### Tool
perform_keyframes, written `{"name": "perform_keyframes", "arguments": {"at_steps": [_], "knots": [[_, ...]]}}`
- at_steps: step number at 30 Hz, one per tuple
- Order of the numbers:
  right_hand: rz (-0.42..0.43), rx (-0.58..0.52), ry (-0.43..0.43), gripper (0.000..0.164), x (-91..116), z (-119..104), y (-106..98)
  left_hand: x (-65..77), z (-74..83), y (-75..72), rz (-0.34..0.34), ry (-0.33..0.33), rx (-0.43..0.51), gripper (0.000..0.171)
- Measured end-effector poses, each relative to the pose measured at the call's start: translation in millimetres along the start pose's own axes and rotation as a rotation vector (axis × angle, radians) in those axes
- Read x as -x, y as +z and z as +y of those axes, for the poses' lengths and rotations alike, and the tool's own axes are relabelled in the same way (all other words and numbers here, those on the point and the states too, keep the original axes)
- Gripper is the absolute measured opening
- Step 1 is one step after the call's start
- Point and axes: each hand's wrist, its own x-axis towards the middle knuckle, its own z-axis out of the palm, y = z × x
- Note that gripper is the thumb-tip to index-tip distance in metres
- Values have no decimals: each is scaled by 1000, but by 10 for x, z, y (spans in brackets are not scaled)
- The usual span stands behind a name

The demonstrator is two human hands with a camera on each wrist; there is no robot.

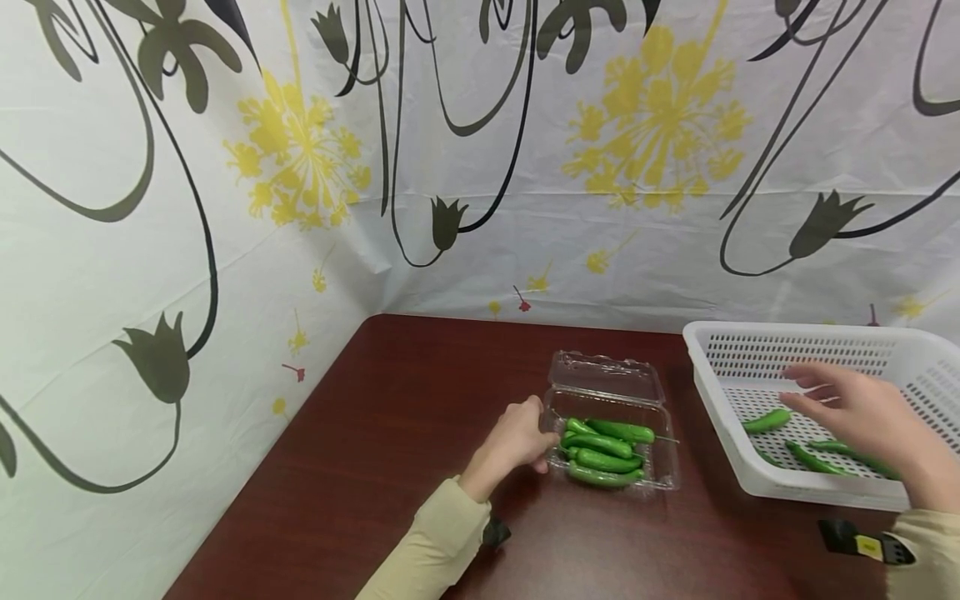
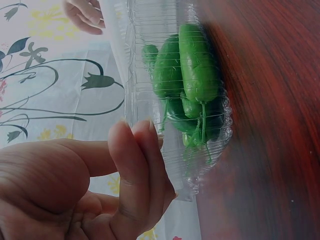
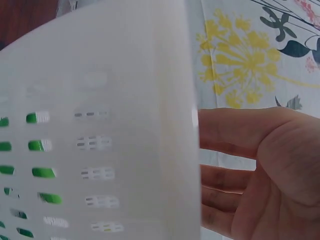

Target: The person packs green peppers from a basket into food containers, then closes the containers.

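A clear plastic clamshell box point(image 1: 662, 463) lies with its lid point(image 1: 606, 379) folded back, and several green chili peppers point(image 1: 600, 447) are piled inside. My left hand point(image 1: 513, 433) is at its left side; in the left wrist view the thumb and fingers pinch the box's rim. To the right is a white perforated basket point(image 1: 711, 400) with several more green peppers point(image 1: 768, 421) on its floor. Over this basket hovers my right hand point(image 1: 862, 408), fingers loosely bent and holding nothing. In the right wrist view the basket's wall point(image 3: 145, 125) hides the fingertips.
Both containers stand on a dark red-brown table point(image 1: 360, 450). A white sheet point(image 1: 480, 150) printed with flowers hangs behind and along the left side. The basket stands just right of the box, with a strip of table between them.
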Motion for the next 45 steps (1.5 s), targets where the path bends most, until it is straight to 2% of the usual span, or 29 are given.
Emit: {"name": "perform_keyframes", "arguments": {"at_steps": [10, 15, 30, 38, 45], "knots": [[-33, 49, 7, 45, 24, 135, 3, 2, 5, -1, 2, 1, -7, 21], [-66, 58, 36, 50, 23, 206, 17, 4, 6, -2, -1, 0, -3, 21], [-126, 23, 88, 55, 48, 343, 29, 1, 3, -1, -5, -1, -5, 21], [-124, 35, 101, 55, 65, 393, 41, 3, 10, -3, -9, -7, -17, 24], [-156, 48, 118, 57, 69, 441, 48, -3, 9, -3, -9, -7, -7, 23]]}}
